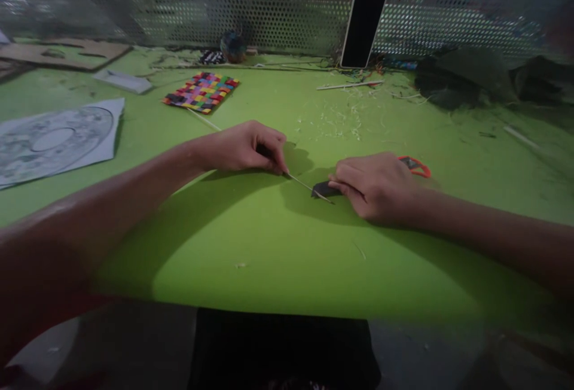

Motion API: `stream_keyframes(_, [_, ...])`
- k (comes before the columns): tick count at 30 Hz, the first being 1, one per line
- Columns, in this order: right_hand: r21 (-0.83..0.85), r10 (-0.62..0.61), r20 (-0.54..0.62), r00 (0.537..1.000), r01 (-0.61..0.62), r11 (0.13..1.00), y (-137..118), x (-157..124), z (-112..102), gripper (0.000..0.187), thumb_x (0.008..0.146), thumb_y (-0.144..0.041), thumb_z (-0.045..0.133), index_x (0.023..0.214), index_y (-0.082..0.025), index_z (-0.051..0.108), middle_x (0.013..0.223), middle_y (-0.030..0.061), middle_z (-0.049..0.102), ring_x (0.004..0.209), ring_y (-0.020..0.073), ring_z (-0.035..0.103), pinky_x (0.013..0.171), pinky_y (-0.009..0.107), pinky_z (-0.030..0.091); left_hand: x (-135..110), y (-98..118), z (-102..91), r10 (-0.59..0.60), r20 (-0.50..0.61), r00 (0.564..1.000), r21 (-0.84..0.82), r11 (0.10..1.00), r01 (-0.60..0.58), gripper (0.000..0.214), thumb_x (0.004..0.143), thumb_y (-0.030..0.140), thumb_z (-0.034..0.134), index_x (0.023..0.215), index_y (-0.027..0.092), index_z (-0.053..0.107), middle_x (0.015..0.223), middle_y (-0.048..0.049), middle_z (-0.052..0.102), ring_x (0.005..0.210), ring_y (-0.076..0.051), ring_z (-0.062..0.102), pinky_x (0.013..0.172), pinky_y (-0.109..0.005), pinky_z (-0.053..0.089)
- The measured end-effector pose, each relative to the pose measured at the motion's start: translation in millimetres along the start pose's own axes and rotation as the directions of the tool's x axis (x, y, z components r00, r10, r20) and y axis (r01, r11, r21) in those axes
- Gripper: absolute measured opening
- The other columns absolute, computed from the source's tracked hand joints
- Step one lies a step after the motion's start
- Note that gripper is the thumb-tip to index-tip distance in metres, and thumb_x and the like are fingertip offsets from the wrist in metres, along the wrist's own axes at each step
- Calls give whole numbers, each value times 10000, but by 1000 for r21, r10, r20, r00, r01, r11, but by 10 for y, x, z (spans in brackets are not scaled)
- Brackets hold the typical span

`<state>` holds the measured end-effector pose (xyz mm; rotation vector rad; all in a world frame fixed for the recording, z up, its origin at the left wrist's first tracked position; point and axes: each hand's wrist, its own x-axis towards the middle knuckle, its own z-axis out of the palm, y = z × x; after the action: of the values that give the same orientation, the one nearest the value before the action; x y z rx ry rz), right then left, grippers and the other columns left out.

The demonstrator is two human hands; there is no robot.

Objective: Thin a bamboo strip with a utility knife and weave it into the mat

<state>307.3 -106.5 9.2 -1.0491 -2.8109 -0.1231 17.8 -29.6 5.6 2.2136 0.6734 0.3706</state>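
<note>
My left hand (249,148) rests on the green table (278,258) with its fingers pinched on a thin pale stick (307,185). The stick runs under the hand, back-left to front-right, and its tip ends near the other hand. My right hand (374,186) is closed round a cutter with an orange handle end (416,166) showing behind it. The cutter's dark front end (323,189) lies against the stick's tip. Both hands lie low on the table, about a hand's width apart.
A multicoloured woven mat (201,91) lies at the back left. A grey sheet with a printed disc (54,139) is at the far left. A dark phone (365,22) leans on the perforated metal wall. Pale shavings (345,121), another stick (350,85) and dark cloth (470,79) lie behind.
</note>
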Motion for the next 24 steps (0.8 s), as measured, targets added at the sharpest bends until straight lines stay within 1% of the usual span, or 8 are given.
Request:
stream_keyframes(4, [3, -57, 2, 998, 57, 998, 6, -121, -29, 297, 1032, -247, 436, 806, -193, 621, 689, 45, 620, 597, 166, 430, 566, 336, 191, 2, -6, 0, -4, -5, 1000, -16, 1000, 4, 200, 861, 387, 779, 882, 197, 834, 760, -31, 658, 716, -122, 599, 673, -214, 466])
stream_keyframes(7, [9, -99, -57, 993, 99, 995, 24, -257, -40, 295, 1018, -214, 452, 763, -191, 597, 644, 24, 571, 573, 151, 393, 569, 330, 183, 6, -18, -13, -12, 9, 1000, -31, 999, 13, 197, 863, 379, 789, 889, 190, 840, 753, -25, 652, 706, -114, 586, 659, -209, 453])
stream_keyframes(12, [102, -85, -106, 991, 96, 990, 23, -333, -28, 304, 1046, -239, 441, 795, -190, 605, 702, 35, 618, 617, 153, 454, 585, 325, 225, 10, -31, -49, -13, 28, 1000, -20, 1000, 13, 161, 862, 359, 794, 904, 214, 850, 737, -14, 632, 697, -108, 578, 658, -205, 451])
stream_keyframes(14, [137, -36, -126, 991, 53, 989, 23, -317, -13, 312, 1058, -272, 430, 817, -192, 612, 728, 45, 638, 631, 158, 479, 589, 324, 242, 12, -18, -61, -11, 40, 999, 5, 1000, 11, 169, 874, 368, 781, 911, 217, 849, 746, -12, 638, 700, -105, 583, 673, -204, 459])
stream_keyframes(16, [159, 52, -148, 988, -28, 987, 47, -283, 10, 320, 1064, -315, 426, 841, -196, 622, 751, 55, 658, 636, 163, 500, 591, 321, 262, 12, 2, -66, -8, 46, 999, 40, 999, 7, 180, 887, 378, 767, 915, 218, 847, 763, -12, 649, 705, -102, 591, 692, -206, 468])
stream_keyframes(20, [212, 257, -180, 950, -218, 953, 192, -168, 49, 262, 1038, -346, 476, 902, -197, 643, 801, 63, 690, 657, 173, 545, 621, 313, 328, -3, 14, -43, 30, 23, 999, 62, 998, -31, 145, 885, 350, 769, 921, 231, 845, 828, -24, 684, 760, -113, 634, 730, -214, 490])
stream_keyframes(22, [263, 333, -168, 928, -283, 922, 270, -109, 40, 246, 1027, -355, 502, 926, -187, 652, 801, 64, 692, 662, 178, 559, 627, 311, 349, -17, -3, -19, 57, 0, 998, 53, 997, -56, 124, 881, 326, 770, 925, 236, 843, 871, -36, 707, 797, -124, 659, 749, -222, 504])
stream_keyframes(24, [322, 343, -122, 931, -289, 902, 303, -74, 10, 250, 1018, -384, 539, 954, -179, 667, 816, 66, 705, 671, 181, 576, 631, 309, 369, -27, -29, 6, 76, -25, 997, 46, 996, -75, 110, 879, 309, 769, 925, 238, 840, 900, -43, 722, 817, -130, 672, 767, -234, 515])
